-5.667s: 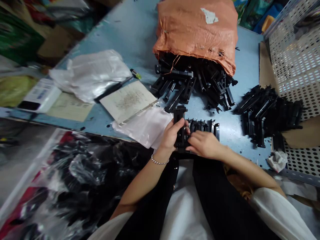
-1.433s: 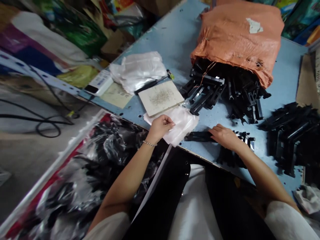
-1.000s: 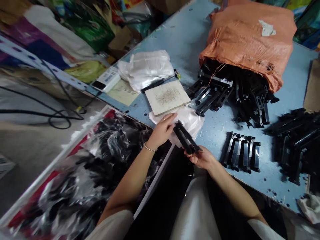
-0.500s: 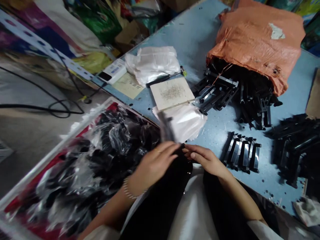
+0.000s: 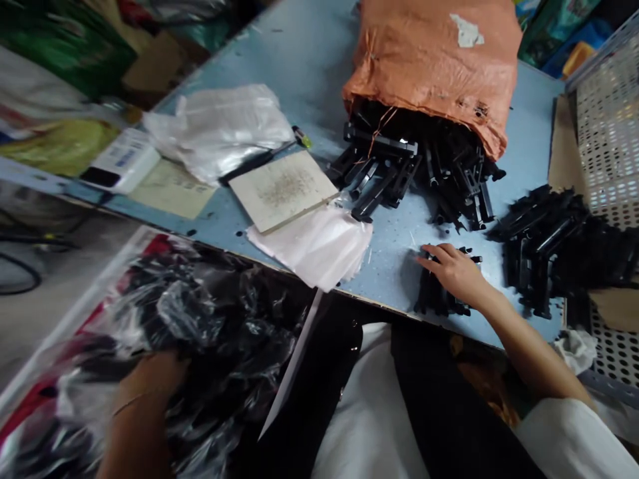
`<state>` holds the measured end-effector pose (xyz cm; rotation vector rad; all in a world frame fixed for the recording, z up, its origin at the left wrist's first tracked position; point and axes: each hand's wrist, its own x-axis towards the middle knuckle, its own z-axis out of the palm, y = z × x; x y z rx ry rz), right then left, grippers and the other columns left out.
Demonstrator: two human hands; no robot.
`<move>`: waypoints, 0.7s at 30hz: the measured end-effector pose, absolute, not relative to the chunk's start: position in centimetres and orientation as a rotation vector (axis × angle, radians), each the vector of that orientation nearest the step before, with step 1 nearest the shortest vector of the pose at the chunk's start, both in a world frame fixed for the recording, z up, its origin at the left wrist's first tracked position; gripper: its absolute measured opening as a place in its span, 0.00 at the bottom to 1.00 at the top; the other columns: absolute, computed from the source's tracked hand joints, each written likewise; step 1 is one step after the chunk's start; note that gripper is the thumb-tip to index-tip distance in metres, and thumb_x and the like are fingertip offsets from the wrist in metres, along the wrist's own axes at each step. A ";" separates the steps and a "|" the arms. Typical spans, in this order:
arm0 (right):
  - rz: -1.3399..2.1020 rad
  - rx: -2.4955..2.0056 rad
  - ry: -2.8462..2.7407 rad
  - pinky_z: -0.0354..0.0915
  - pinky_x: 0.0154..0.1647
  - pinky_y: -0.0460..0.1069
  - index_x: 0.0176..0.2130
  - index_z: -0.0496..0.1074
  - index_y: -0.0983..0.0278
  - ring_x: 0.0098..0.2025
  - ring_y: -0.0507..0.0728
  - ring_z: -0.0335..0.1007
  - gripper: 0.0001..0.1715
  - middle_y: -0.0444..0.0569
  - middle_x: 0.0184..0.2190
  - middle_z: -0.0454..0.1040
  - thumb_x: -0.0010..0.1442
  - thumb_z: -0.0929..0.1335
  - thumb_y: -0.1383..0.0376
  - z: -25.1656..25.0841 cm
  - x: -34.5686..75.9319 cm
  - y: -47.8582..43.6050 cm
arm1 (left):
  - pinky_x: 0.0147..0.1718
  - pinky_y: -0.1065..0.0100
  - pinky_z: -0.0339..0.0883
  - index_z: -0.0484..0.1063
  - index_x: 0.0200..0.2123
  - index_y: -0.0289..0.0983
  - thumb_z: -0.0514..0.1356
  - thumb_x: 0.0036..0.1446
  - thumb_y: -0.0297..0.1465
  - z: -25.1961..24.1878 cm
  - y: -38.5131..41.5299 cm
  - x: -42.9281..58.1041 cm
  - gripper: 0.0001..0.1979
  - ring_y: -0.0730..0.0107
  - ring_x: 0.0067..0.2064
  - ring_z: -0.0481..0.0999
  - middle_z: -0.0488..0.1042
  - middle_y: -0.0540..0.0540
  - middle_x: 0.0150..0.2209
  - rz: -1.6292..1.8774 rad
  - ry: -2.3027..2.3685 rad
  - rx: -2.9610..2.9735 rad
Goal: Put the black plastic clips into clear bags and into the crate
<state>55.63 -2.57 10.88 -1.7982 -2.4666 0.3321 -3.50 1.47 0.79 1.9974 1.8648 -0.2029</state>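
Note:
My left hand (image 5: pixel 154 372) is low over the crate of black parts in clear plastic bags (image 5: pixel 194 316). It is smeared by motion and its fingertips are lost among the dark bags, so I cannot make out a grip. On the blue table, my right hand (image 5: pixel 452 269) lies across a short row of black plastic parts (image 5: pixel 434 293). Its fingers are stretched out and apart, with the tips at the row's left side. Part of the row is hidden under the hand.
An orange woven sack (image 5: pixel 434 60) spills more black parts onto the blue table (image 5: pixel 309 40). Another pile of black parts (image 5: pixel 549 233) sits at the right. White plastic bags (image 5: pixel 319 246) lie under a flat board (image 5: pixel 284 186) near the front edge. A perforated crate (image 5: pixel 609 146) stands far right.
My hands were together over my lap with a blurred bagged item at them. Now the left is down in the crate and the right is on the row of parts. The view has swung right.

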 end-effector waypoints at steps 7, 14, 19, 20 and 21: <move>0.303 -1.647 -2.542 0.70 0.53 0.56 0.51 0.76 0.64 0.53 0.62 0.71 0.15 0.57 0.51 0.76 0.70 0.63 0.67 10.2 51.8 -1.5 | 0.55 0.54 0.69 0.77 0.46 0.35 0.55 0.65 0.38 5.7 5.6 18.8 0.16 0.54 0.52 0.76 0.77 0.36 0.51 0.634 1.491 2.405; 0.271 -2.784 -2.107 0.60 0.25 0.48 0.37 0.74 0.71 0.29 0.62 0.77 0.26 0.60 0.30 0.77 0.69 0.64 0.50 11.9 50.3 -7.7 | 0.38 0.64 0.68 0.71 0.25 0.37 0.64 0.53 0.31 4.3 10.6 21.5 0.07 0.66 0.35 0.72 0.73 0.48 0.30 0.641 1.389 1.923; 0.748 -2.543 -1.910 0.61 0.30 0.48 0.44 0.72 0.68 0.32 0.58 0.76 0.13 0.56 0.36 0.78 0.68 0.64 0.60 10.5 50.4 -6.7 | 0.31 0.68 0.64 0.74 0.27 0.36 0.68 0.47 0.41 5.0 12.5 19.6 0.14 0.72 0.27 0.69 0.74 0.49 0.26 0.588 1.219 1.362; 0.914 -2.391 -1.790 0.62 0.30 0.48 0.43 0.72 0.66 0.32 0.57 0.74 0.13 0.53 0.34 0.77 0.67 0.65 0.59 10.4 50.3 -6.1 | 0.30 0.68 0.63 0.73 0.27 0.36 0.70 0.44 0.41 5.0 12.5 19.6 0.15 0.73 0.27 0.69 0.74 0.49 0.26 0.604 1.212 1.315; 1.100 -2.201 -1.644 0.62 0.30 0.47 0.42 0.72 0.65 0.30 0.55 0.72 0.15 0.50 0.32 0.75 0.67 0.65 0.56 10.2 49.9 -5.5 | 0.29 0.69 0.62 0.72 0.26 0.36 0.71 0.41 0.40 5.0 12.4 19.6 0.16 0.73 0.27 0.68 0.73 0.50 0.25 0.630 1.226 1.297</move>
